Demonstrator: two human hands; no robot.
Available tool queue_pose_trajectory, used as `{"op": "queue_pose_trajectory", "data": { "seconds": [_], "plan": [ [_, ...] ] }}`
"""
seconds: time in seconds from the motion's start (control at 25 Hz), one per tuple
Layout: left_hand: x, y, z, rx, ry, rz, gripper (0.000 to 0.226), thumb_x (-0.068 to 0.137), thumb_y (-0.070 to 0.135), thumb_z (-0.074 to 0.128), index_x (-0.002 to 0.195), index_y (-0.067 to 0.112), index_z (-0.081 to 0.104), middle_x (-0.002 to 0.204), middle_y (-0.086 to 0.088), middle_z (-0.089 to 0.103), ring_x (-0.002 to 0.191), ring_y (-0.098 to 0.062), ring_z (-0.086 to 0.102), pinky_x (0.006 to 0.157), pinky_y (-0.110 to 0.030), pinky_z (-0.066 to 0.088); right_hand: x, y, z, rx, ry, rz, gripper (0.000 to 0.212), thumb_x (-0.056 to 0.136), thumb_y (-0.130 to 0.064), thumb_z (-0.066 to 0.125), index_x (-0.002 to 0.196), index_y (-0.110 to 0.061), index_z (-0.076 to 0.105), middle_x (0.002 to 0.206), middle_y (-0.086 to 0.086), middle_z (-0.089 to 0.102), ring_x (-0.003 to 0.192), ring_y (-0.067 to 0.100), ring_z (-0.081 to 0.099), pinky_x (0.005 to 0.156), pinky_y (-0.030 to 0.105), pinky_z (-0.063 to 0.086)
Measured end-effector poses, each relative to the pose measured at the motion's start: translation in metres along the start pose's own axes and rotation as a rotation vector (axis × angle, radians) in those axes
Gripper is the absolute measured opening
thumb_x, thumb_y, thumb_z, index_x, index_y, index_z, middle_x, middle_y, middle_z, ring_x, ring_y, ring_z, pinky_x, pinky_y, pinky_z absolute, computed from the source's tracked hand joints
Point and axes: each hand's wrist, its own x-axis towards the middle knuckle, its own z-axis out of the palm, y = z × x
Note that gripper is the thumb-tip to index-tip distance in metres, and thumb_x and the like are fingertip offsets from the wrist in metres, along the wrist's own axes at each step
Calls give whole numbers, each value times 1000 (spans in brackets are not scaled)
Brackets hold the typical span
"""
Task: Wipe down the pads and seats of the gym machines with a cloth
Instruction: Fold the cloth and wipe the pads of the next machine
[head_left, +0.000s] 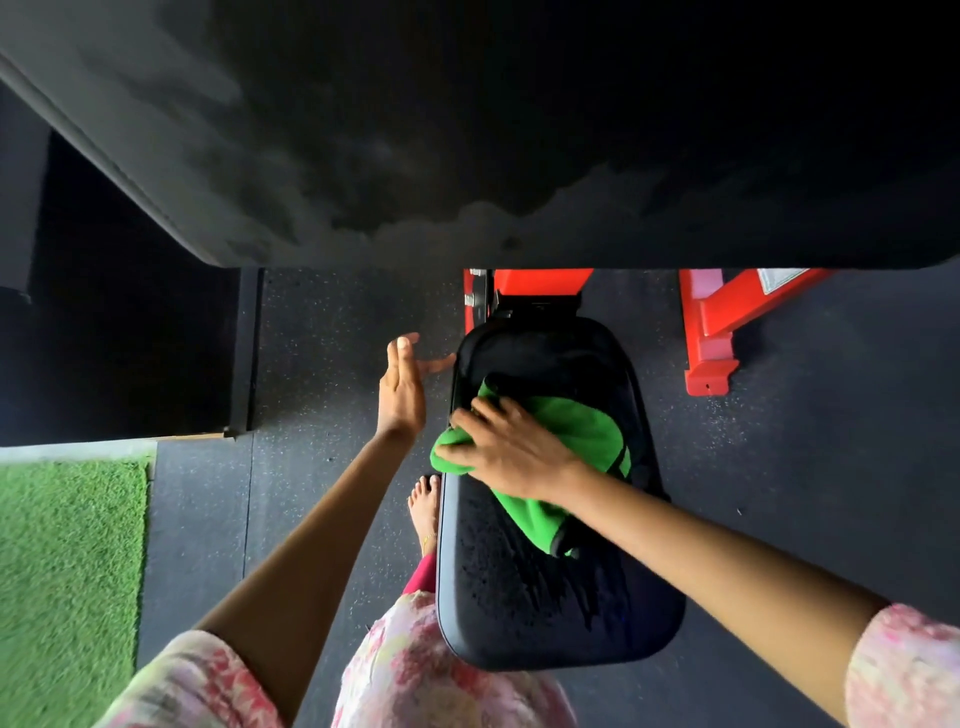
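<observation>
A black padded seat (540, 608) of a red-framed gym machine lies below me, with damp streaks on its near half. A green cloth (566, 431) is spread across its middle. My right hand (509, 447) lies on top of the cloth at the seat's left edge, its fingers curled into the fabric. My left hand (402, 387) hovers in the air just left of the seat with straight fingers and holds nothing. A large black back pad (467, 130) fills the upper part of the view, with pale smears on it.
Red steel frame legs (711, 338) stand on the speckled dark rubber floor (322, 374) to the right of the seat. A green turf mat (67, 561) lies at the left. My bare foot (425, 506) stands beside the seat's left edge.
</observation>
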Motion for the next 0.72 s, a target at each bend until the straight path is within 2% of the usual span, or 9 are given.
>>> {"op": "queue_pose_trajectory", "data": {
  "seconds": [0.04,0.16,0.2,0.32,0.44,0.48,0.56,0.64,0.72],
  "plan": [
    [-3,1,0,8,-10,13,43,103,34,13,128,13,41,100,-1,68,91,-4,50,71,-7,27,7,16,-6,-12,-5,54,25,65,-21,72,91,-23,72,100,11,63,89,33,61,69,43,53],
    [-10,-5,1,-19,-23,22,42,104,33,14,128,13,41,109,-3,68,105,-6,48,78,-11,26,28,40,-14,54,110,406,29,60,-19,82,87,-19,73,91,11,59,84,32,57,66,40,51],
    [-10,-6,1,-21,-25,17,42,104,33,14,127,13,42,110,-2,67,107,-6,47,79,-12,25,25,29,-10,49,113,402,27,62,-22,80,87,-21,73,92,10,59,88,31,55,68,40,51],
    [-13,-6,1,14,-43,28,43,103,33,14,126,11,44,114,3,66,106,-6,45,77,-12,25,-8,-25,1,51,35,82,28,63,-29,76,92,-31,73,99,7,64,91,27,61,71,39,53],
    [-19,-10,2,18,-77,61,36,103,32,18,116,21,49,120,1,63,109,-14,50,78,-14,27,-23,13,-10,32,-3,-150,40,67,-26,69,107,-31,70,102,7,61,87,25,59,69,35,51],
    [-22,-12,3,35,-82,88,35,103,31,19,115,24,52,119,2,62,111,-16,51,77,-13,29,-19,38,-13,-1,18,-74,42,68,-23,69,110,-31,69,100,8,59,85,26,58,68,35,50],
    [-28,-18,9,53,-65,153,41,102,36,24,117,14,55,110,6,59,106,-17,55,76,-10,33,-8,77,-19,8,137,302,50,62,-16,81,109,-28,70,93,9,59,79,28,57,65,36,51],
    [-31,-20,17,49,-15,194,51,95,47,26,116,9,52,106,6,59,99,-14,56,79,-16,37,-2,68,-12,58,228,576,51,60,-16,85,107,-25,71,91,9,58,78,30,56,64,38,51],
    [-26,-19,23,113,38,250,52,92,49,27,116,9,51,108,-1,60,99,-21,57,81,-24,39,-11,29,-2,76,211,459,41,65,-21,80,105,-25,70,95,9,58,84,29,54,67,38,49]
  ]
}}
